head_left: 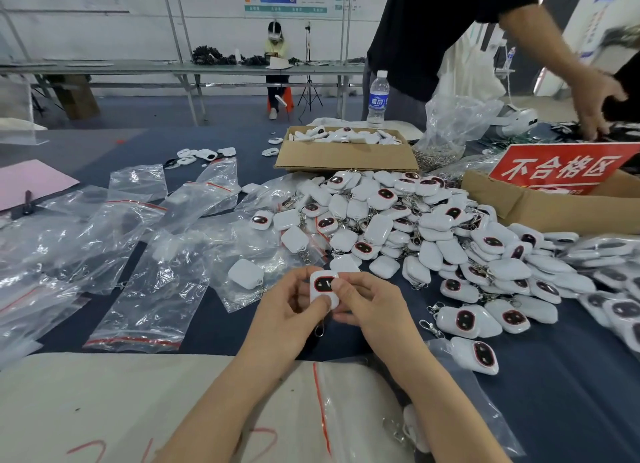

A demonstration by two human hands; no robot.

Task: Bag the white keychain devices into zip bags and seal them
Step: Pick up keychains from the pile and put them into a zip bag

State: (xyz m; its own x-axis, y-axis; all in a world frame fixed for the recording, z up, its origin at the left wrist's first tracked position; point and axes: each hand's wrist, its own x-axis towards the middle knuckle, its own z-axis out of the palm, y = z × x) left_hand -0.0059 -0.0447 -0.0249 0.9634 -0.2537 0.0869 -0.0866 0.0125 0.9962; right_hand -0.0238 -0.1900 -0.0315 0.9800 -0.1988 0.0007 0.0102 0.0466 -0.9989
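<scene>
The left hand (289, 306) and right hand (372, 306) pinch one white rounded plastic keychain device (322, 285) between curled fingertips at near centre. Its dangling metal clasp (320, 330), mostly hidden between the palms, could snag on the mouth of a clear red-striped zip bag (138, 310). The right thumb covers part of the device's dark face.

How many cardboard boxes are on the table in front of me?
2. One open box of white devices sits behind the pile; the second box, at right, holds a red sign. Others may be hidden.
</scene>
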